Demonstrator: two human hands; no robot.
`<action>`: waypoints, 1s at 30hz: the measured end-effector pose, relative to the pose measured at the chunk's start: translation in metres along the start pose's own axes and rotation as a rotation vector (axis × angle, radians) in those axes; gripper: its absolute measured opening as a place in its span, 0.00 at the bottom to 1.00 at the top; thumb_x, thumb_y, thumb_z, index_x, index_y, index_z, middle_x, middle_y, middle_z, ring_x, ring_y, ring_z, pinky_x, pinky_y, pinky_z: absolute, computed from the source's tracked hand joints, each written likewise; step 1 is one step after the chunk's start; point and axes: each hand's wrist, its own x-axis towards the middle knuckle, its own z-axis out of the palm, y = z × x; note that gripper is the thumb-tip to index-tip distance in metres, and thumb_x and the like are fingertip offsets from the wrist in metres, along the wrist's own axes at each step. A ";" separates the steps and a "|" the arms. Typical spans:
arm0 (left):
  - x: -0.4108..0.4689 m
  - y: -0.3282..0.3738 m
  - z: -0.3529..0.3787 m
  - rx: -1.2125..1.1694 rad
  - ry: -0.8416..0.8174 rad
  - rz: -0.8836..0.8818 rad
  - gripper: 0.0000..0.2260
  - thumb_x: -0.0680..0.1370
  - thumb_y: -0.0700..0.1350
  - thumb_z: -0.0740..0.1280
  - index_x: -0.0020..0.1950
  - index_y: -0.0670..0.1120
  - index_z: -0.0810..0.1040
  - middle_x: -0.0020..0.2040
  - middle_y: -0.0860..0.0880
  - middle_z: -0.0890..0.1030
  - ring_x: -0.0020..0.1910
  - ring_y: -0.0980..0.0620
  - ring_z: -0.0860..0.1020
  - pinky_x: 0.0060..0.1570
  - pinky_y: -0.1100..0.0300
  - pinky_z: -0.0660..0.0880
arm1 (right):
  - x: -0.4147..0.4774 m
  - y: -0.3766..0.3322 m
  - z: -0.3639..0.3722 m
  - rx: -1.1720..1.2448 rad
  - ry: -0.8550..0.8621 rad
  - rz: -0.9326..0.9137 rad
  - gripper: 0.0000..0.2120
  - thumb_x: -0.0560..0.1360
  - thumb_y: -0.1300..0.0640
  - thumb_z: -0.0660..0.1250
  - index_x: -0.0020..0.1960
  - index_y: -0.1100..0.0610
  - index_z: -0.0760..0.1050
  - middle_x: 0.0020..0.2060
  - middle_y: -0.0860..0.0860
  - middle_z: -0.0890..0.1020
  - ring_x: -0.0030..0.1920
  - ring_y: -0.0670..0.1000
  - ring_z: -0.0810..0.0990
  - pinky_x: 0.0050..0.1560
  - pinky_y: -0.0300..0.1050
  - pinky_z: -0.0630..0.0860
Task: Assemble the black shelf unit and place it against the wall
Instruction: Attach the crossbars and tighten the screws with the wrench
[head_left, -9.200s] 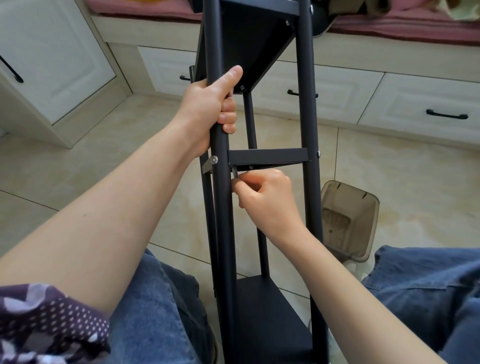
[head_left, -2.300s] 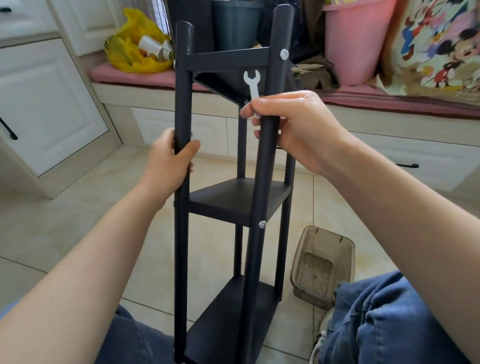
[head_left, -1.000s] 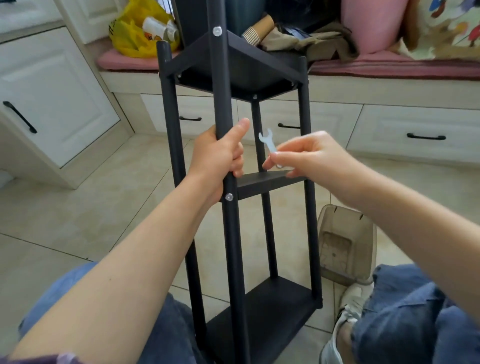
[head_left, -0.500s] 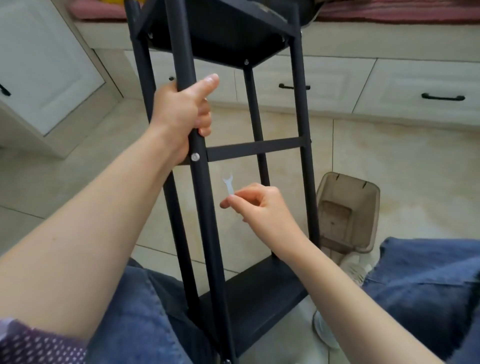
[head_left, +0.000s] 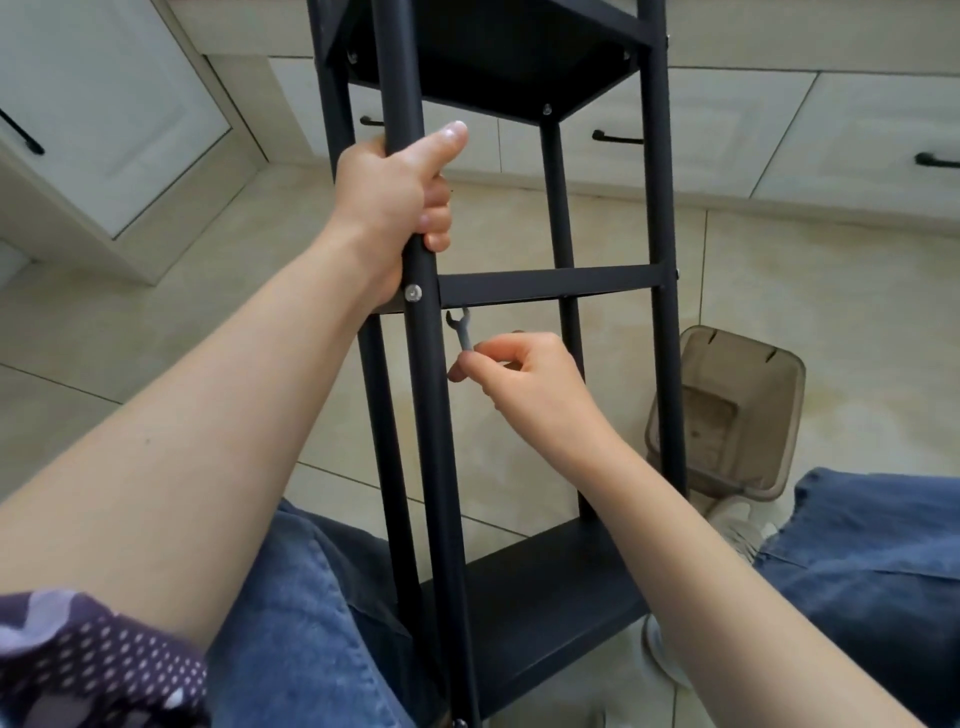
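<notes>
**Black shelf unit between the knees, wrench at the middle shelf**

Black shelf unit (head_left: 657, 182) stood on the tiled floor (head_left: 831, 312), between the person's jeans-clad legs (head_left: 291, 623). All three shelves were in the frame: top shelf (head_left: 493, 67) seen from below, middle shelf (head_left: 550, 285) edge-on, bottom shelf (head_left: 545, 597) at the unit's foot.

Left hand (head_left: 395, 197): fingers wrapped round the unit's nearest post (head_left: 441, 467), thumb laid up along the tube. The grip sat just above the silver screw (head_left: 413, 293) that joins this post to the middle shelf.

Right hand (head_left: 524, 374): thumb and forefinger pinched the lower end of a small grey wrench (head_left: 462, 335), the other fingers curled in. Wrench was nearly vertical with its open end up, just under the middle shelf's front edge and just right of the nearest post. Couldn't tell whether its open end sat on a nut or only next to the edge.

Around the unit:
- Brown translucent plastic bin (head_left: 737, 415) on the floor to the unit's right, tipped over with its opening toward the camera and partly behind the right-hand post.
- White drawers (head_left: 717, 114) with black handles behind the unit.
- White cabinet door (head_left: 104, 104) off to the unit's left.
- Pale shoe (head_left: 737, 525) near the unit's bottom right corner.
- Dotted purple sleeve (head_left: 78, 665) on the left arm.
</notes>
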 end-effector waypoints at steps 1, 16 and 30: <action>0.001 0.000 -0.001 0.001 0.001 -0.003 0.14 0.81 0.46 0.69 0.40 0.47 0.66 0.24 0.56 0.63 0.21 0.57 0.62 0.22 0.64 0.62 | 0.001 -0.001 0.000 0.003 0.008 0.001 0.11 0.78 0.56 0.65 0.41 0.55 0.84 0.39 0.43 0.76 0.40 0.44 0.74 0.42 0.39 0.69; 0.001 -0.003 -0.008 0.012 -0.017 0.007 0.15 0.81 0.47 0.68 0.39 0.48 0.66 0.25 0.56 0.63 0.22 0.58 0.62 0.23 0.65 0.63 | 0.012 -0.010 0.001 -0.035 0.011 -0.060 0.12 0.78 0.58 0.65 0.40 0.57 0.85 0.21 0.44 0.69 0.23 0.43 0.66 0.27 0.31 0.63; 0.001 -0.003 -0.007 0.030 -0.027 0.010 0.15 0.81 0.48 0.68 0.39 0.48 0.66 0.24 0.55 0.62 0.22 0.57 0.62 0.24 0.65 0.63 | 0.017 -0.007 -0.001 -0.055 -0.018 -0.123 0.18 0.79 0.59 0.66 0.30 0.53 0.77 0.18 0.43 0.71 0.20 0.40 0.69 0.23 0.29 0.60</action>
